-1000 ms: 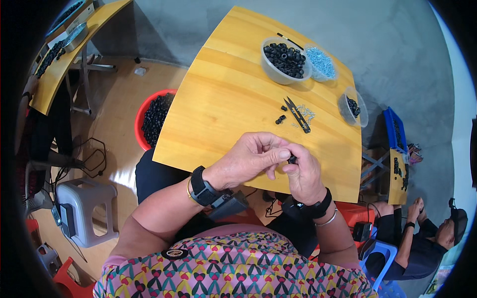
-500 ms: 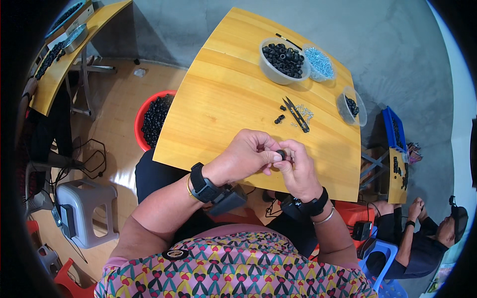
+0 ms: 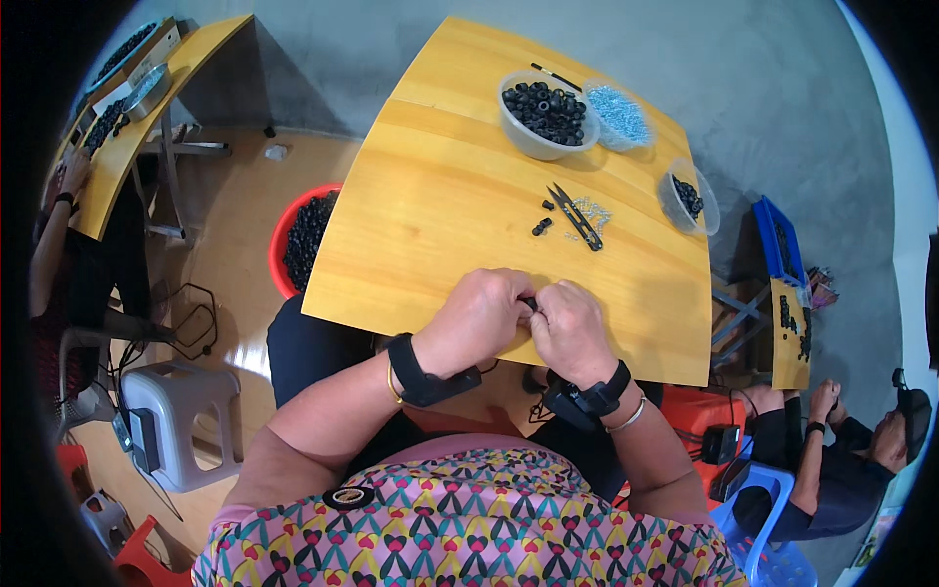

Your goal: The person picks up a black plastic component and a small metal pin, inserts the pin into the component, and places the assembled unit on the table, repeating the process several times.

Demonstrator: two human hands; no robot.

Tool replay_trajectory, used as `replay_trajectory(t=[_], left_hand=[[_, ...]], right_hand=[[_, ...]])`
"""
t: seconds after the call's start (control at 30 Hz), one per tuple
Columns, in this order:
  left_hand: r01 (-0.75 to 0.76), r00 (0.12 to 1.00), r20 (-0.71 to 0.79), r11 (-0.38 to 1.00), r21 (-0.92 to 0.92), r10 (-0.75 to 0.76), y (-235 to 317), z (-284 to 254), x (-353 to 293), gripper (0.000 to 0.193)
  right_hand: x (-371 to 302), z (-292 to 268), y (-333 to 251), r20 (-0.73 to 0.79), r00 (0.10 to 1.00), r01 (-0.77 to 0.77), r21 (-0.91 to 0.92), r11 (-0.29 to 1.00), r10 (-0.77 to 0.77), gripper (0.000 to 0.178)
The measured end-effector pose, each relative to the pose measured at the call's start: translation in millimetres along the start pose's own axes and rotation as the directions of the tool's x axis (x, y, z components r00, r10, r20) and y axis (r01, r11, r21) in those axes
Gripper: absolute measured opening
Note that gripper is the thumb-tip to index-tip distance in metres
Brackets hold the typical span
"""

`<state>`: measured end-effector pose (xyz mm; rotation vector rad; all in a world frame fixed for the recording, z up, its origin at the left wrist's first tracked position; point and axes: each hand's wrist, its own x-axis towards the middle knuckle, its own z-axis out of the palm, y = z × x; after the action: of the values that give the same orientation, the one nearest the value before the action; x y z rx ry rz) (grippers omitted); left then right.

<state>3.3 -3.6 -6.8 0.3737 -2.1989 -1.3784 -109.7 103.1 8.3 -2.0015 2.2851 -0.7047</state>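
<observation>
Got a small, rounded, black, plastic-looking piece [image 3: 529, 303] pinched in nearly closed fingers of left hand [image 3: 476, 315] and right hand [image 3: 571, 331] by the near edge of the yellow wooden table [image 3: 411, 196], so could easily drop it with one fingertip slip.

And here's a splash of colour, a pink top [image 3: 421, 538] covered in rows of little hearts and leaf shapes in red, black, yellow and teal, plain pink at the sleeve edges, with a rounded black ornament [image 3: 349, 497] ringed in pale tones on its left side! Behind the left hand [image 3: 477, 315] comes a broad black wristband [image 3: 404, 365], a thin gold bangle [image 3: 393, 383] right beside it, while the right hand [image 3: 570, 328] answers with a black strap [image 3: 608, 388] and a silvery bangle [image 3: 632, 413], above dark trousers [image 3: 318, 357].
</observation>
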Motion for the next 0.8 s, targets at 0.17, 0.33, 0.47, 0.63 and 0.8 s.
replay_trajectory(t=[0.17,0.33,0.47,0.63,0.8], left_hand=[[-0.141,0.989,-0.022,0.974,0.180,0.147,10.0,2.2,-4.6,0.013],[-0.199,0.978,-0.012,0.949,0.244,0.208,3.8,8.4,-5.1,0.013],[-0.222,0.972,-0.012,0.933,0.284,0.235,7.7,8.7,-5.9,0.009],[-0.252,0.963,0.000,0.895,0.369,0.271,4.6,14.8,-7.8,0.006],[-0.319,0.944,0.076,0.832,0.454,0.320,13.0,17.1,-14.9,0.019]], right_hand=[[-6.4,-4.9,-3.9,-0.027,1.000,0.009,0.072,0.997,-0.007,0.011],[-11.6,-4.3,4.3,-0.034,0.998,0.054,0.200,0.978,-0.048,0.009],[-9.6,8.3,6.5,-0.093,0.996,0.024,0.187,0.982,-0.007,0.006],[-10.7,3.9,2.5,-0.074,0.997,-0.022,0.054,0.998,0.026,0.007],[-17.2,-2.2,-1.9,-0.058,0.998,-0.034,-0.015,0.999,0.033,0.007]])
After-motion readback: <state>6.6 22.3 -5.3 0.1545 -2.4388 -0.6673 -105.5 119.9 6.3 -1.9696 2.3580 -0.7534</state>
